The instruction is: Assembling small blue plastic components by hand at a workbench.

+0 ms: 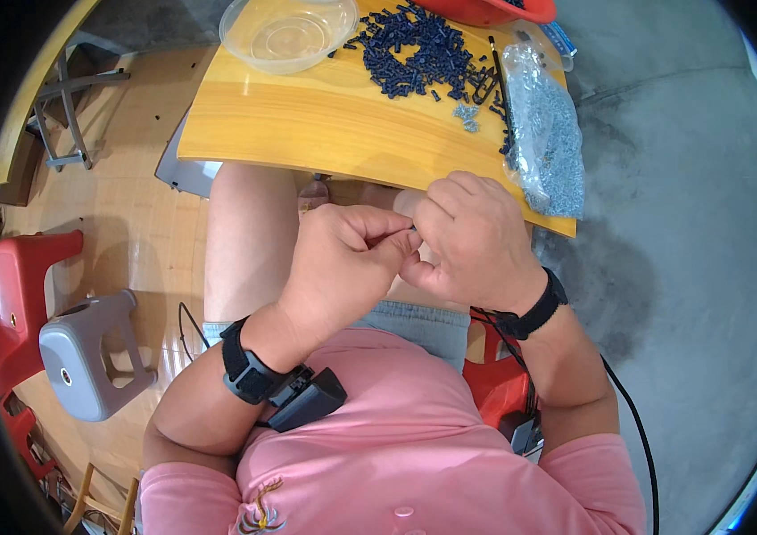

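Observation:
My left hand [335, 259] and my right hand [478, 239] meet over my lap, just off the table's near edge. Between their fingertips a tiny dark piece [413, 229] barely shows; its kind is hidden. The left thumb and forefinger pinch it. My right fingers are curled closed against it, and what lies inside them is out of sight. Beyond the hands, a heap of small dark blue plastic parts [409, 55] covers the far part of the table [307, 125]. A few small silvery pieces [467, 116] lie at its near side.
A clear plastic bag of small silvery pieces [552, 143] rests along the table's right edge, beside a thin black stick [498, 76]. A round clear tub [285, 40] and a red basin [485, 9] stand farther back. Grey [84, 357] and red [26, 294] stools are at left.

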`<state>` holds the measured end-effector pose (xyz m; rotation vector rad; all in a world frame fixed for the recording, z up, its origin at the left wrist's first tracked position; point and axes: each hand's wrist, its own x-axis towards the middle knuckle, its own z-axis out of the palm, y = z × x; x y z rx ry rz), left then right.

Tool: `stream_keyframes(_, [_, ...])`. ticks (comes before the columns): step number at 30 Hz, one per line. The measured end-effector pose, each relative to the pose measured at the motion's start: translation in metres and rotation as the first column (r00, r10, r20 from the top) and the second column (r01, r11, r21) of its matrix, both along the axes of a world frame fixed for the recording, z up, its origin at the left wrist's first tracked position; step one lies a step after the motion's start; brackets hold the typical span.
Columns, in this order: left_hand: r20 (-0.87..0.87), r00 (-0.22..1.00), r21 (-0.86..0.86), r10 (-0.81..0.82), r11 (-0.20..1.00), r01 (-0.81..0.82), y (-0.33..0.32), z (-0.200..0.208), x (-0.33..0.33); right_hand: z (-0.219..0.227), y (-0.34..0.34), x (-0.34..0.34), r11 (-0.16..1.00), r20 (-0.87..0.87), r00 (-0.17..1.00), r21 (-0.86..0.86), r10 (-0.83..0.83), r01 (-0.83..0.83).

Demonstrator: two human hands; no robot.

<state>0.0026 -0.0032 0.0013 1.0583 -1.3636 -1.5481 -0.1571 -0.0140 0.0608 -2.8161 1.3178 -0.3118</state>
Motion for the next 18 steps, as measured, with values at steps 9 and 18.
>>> stream_keyframes(9, [0.028, 0.999, -0.072, 0.030, 0.997, -0.028, 0.005, 0.005, 0.001, -0.010, 0.002, -0.004, 0.997, 0.026, 0.997, -0.046, 0.067, -0.066])
stream_keyframes(18, [0.056, 0.998, -0.155, 0.001, 0.988, 0.008, 0.004, 0.014, 0.002, -0.009, 0.009, -0.007, 0.991, 0.007, 0.999, -0.126, 0.050, -0.048])
